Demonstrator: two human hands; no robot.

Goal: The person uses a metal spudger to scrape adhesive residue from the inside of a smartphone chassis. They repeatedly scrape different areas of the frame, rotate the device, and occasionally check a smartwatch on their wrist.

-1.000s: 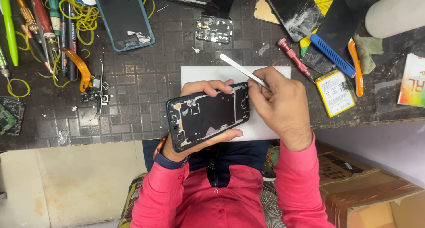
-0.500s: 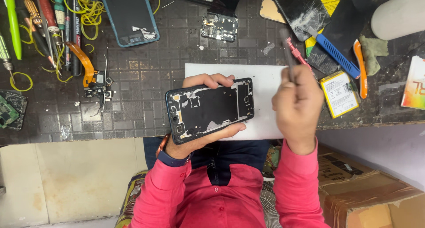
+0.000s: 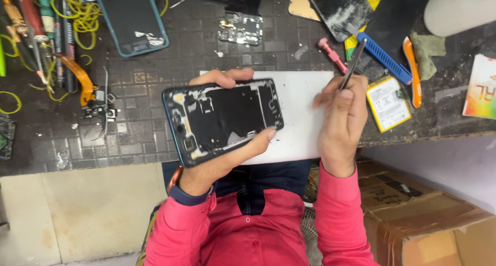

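Observation:
My left hand grips an opened black phone frame from below, its bare inside facing up, over a white sheet on the bench. To the right of the phone, my right hand holds metal tweezers that point up and away from the phone. The tweezer tips end near a blue-handled tool and hold nothing that I can make out.
A flat phone battery lies right of my right hand. A small circuit board and a blue phone back cover sit at the back. Screwdrivers and yellow wires crowd the left. A cardboard box stands lower right.
My right hand has drawn the tweezers off the phone frame and swung them up to the right. The phone frame in my left hand has stayed roughly in place.

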